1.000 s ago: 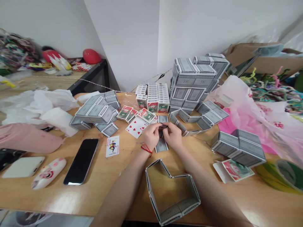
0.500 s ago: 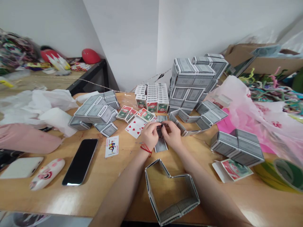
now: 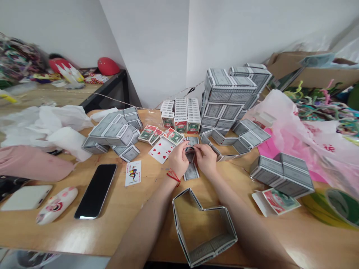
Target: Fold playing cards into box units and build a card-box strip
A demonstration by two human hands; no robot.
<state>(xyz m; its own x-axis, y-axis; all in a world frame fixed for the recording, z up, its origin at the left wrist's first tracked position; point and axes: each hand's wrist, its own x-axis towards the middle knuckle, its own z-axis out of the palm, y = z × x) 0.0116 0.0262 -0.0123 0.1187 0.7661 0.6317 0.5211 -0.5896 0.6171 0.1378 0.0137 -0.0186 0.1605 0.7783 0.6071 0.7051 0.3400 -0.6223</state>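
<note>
My left hand (image 3: 178,160) and my right hand (image 3: 206,160) meet at the middle of the wooden table (image 3: 120,209), fingertips pinched together on a small folded playing card (image 3: 190,151). A red string circles my left wrist. Directly under the hands lies a short pile of grey-backed cards (image 3: 191,171). In front of me, between my forearms, stands a heart-shaped frame of folded cards (image 3: 203,229). A face-up hearts card (image 3: 162,150) lies just left of my left hand.
Sealed card decks (image 3: 181,116) and stacked card blocks (image 3: 228,97) stand behind the hands. More card blocks (image 3: 114,132) lie left, another (image 3: 284,173) right. A joker card (image 3: 133,173), black phone (image 3: 97,190), white power bank (image 3: 26,197) and pink bag (image 3: 303,138) surround them.
Both hands have shifted slightly away from me, still pinching the folded card together. Nothing else on the table has moved.
</note>
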